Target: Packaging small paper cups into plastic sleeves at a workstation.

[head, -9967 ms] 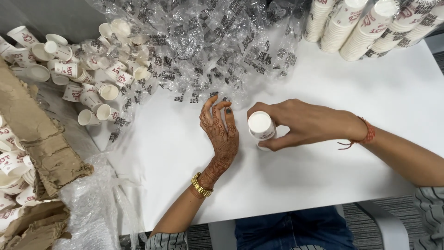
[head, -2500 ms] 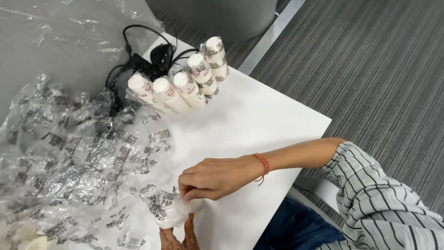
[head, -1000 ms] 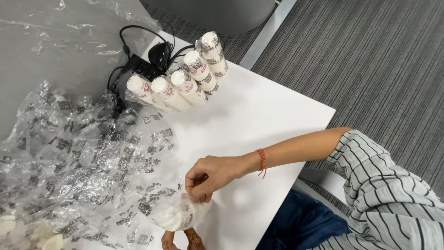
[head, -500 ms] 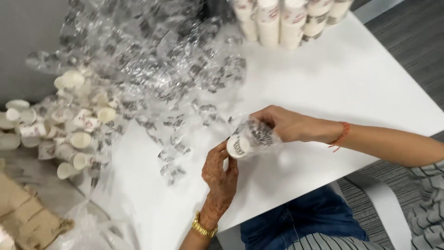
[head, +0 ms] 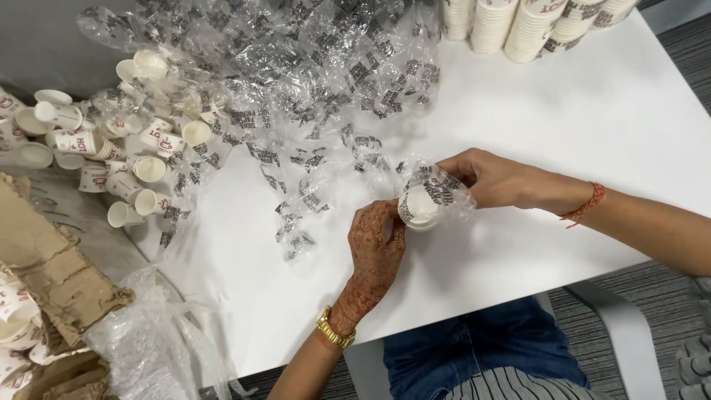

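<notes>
Item, centre right of frame: I am watching the left hand (head: 378, 248) bracing a white paper cup stack (head: 419, 207) while the right hand (head: 492, 178) is pinching its clear printed plastic sleeve (head: 444, 189) above the white bench (head: 578, 148). Best handled by gripping the cups firmly and pulling the film evenly.

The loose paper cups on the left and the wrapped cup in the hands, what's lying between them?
In the head view, crumpled printed clear plastic wrap lies between the loose cups and the wrapped cup, on the white table.
</notes>
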